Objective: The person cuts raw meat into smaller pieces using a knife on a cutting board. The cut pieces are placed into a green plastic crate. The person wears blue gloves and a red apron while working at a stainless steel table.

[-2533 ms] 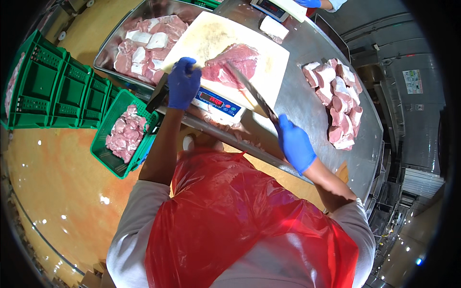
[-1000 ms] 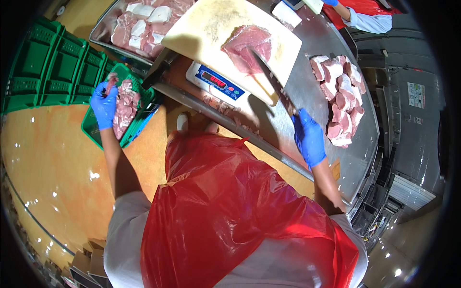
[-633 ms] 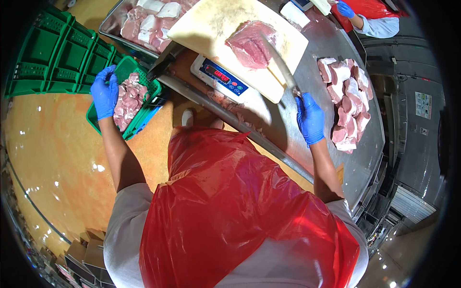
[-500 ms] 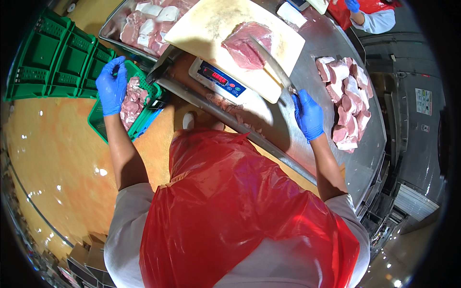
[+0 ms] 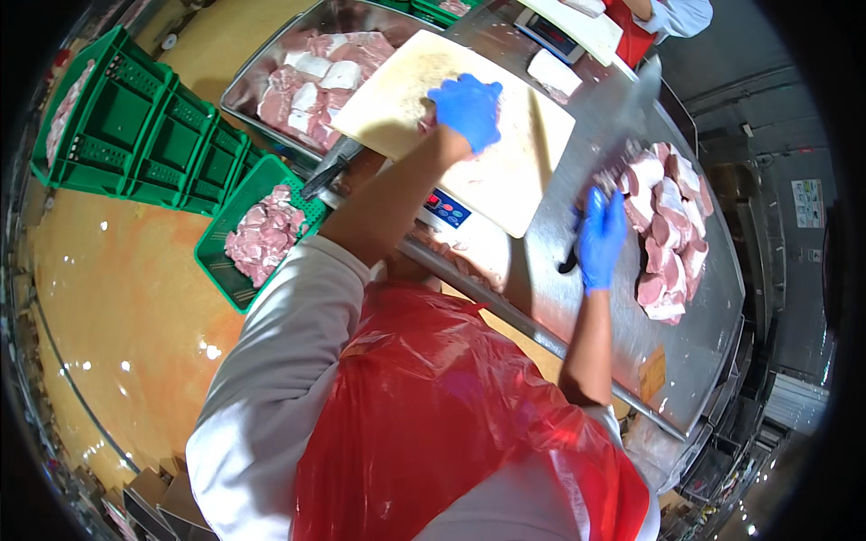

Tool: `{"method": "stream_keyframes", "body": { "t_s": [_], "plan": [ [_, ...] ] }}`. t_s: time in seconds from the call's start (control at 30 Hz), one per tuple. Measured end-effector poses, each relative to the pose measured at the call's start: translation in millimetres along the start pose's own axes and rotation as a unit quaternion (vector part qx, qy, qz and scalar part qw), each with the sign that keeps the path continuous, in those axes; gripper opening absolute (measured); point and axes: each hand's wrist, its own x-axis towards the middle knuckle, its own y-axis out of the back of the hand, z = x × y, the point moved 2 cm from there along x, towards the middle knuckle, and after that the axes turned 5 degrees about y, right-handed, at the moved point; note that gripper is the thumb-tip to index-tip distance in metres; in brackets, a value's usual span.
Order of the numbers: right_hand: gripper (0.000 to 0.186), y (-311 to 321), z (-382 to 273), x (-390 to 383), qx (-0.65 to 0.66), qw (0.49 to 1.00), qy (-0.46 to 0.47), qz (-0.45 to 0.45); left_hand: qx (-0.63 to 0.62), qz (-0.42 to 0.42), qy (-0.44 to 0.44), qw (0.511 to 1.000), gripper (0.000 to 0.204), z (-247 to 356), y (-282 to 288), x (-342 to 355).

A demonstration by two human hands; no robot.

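Note:
My left hand (image 5: 466,113), in a blue glove, presses with its fingers spread over a slab of raw meat (image 5: 427,122) on the pale cutting board (image 5: 383,95). The hand hides most of the slab. In my right hand (image 5: 600,242), also gloved in blue, is a knife (image 5: 643,93), its blade raised and smeared by motion. That hand hovers over the steel table, left of a row of cut meat pieces (image 5: 669,239). Partly covered by the board, a digital scale (image 5: 448,209) shows its blue panel.
A steel tub (image 5: 257,68) of meat stands beyond the board. At left, a green basket (image 5: 212,248) holds meat scraps near stacked green crates (image 5: 122,113). A black-handled tool (image 5: 325,178) lies by the table edge. Another person's sleeve (image 5: 681,16) shows at the far right.
My left hand has moved from above the green basket onto the slab. The knife has lifted off the board and swung right, its blade now pointing away. My view has shifted slightly.

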Motion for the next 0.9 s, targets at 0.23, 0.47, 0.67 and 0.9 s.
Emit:
{"method": "stream_keyframes", "body": {
  "t_s": [0.23, 0.47, 0.67, 0.9],
  "plan": [
    [0.025, 127.6, 114.1, -130.3, 0.006, 0.973, -0.221, 0.071, -0.213, 0.111, -0.088, 0.967, 0.08, -233.4, -25.1, 96.9],
    [0.024, 129.9, 117.7, -235.0, 0.0, 0.903, -0.344, 0.255, -0.241, 0.221, -0.236, 0.915, 0.047, -34.7, -1.5, 130.5],
    [0.019, 136.2, 113.6, -240.1, -0.031, 0.889, -0.366, 0.274, -0.248, 0.036, -0.4, 0.882, 0.044, 257.0, -79.4, 86.4],
    [0.016, 180.4, 168.1, -301.3, -0.134, 0.859, -0.416, 0.267, -0.087, -0.075, -0.214, 0.97, 0.084, 437.9, -205.5, 150.4]
  ]
}}
